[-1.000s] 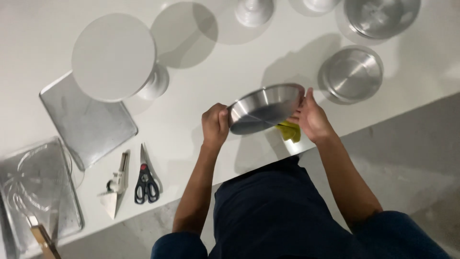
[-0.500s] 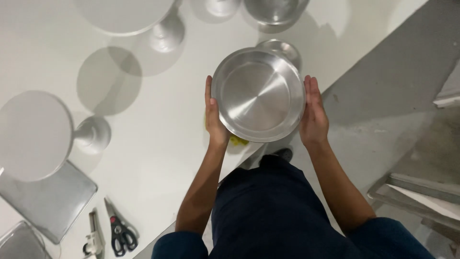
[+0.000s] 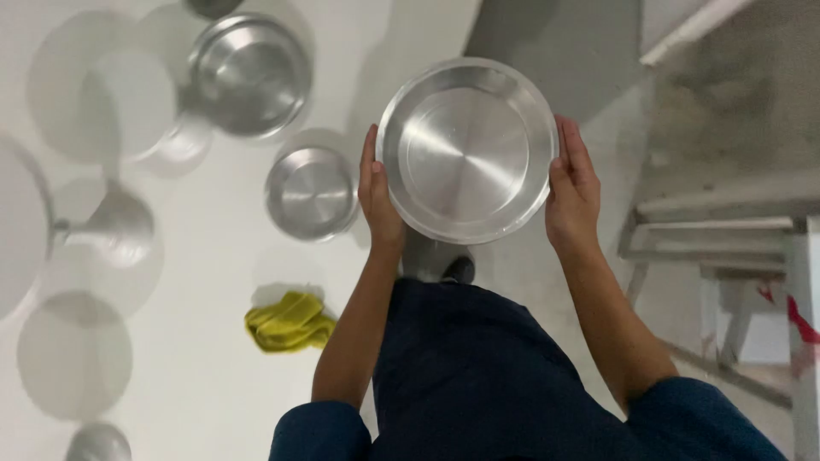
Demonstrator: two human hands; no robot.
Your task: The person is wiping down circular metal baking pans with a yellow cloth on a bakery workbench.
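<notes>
Round metal pan (image 3: 467, 149), shallow, open face up, held level in front of the body and off the white worktop (image 3: 213, 341), left hand (image 3: 378, 195) and right hand (image 3: 571, 189) each with grip pressed flat on opposite rims; 2 smaller metal pans (image 3: 312, 192) and yellow cloth (image 3: 289, 321) on worktop.

Bright, even overhead light fills the scene, and soft round shadows lie on the white tabletop (image 3: 213, 282) toward nine o'clock. The round metal pan (image 3: 467, 149) shows a mild sheen without harsh glare. Objects at the left edge look smeared and soft.
</notes>
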